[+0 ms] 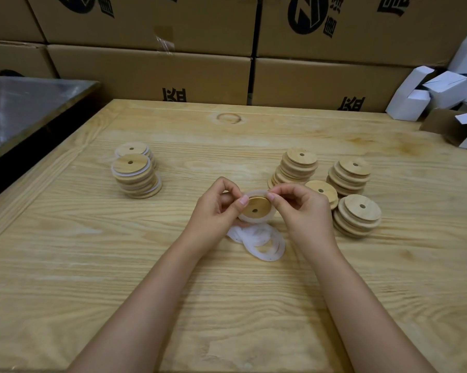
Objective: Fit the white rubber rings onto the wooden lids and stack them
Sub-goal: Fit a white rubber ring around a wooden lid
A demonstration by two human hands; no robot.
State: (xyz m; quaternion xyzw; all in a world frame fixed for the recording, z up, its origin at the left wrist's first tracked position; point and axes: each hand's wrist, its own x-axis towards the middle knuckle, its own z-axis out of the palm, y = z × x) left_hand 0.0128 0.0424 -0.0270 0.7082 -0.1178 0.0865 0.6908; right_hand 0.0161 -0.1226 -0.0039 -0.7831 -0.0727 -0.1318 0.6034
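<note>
1. Wooden lid (256, 207) with a small centre hole is held just above the table (92, 265), tilted toward the camera.
2. White ring (273, 212) runs around the lid's rim, though it is hard to tell whether it is fully seated.
3. Left hand (216, 208) grips the lid's left edge, thumb on the rim; right hand (302, 211) pinches the ring at the upper right edge.
4. Loose rings (264, 243) lie piled on the table, just below the hands.
5. Ringed stacks (135, 173) stand to the left, bare stacks (353, 208) to the right, with cardboard boxes (146, 71) behind.
</note>
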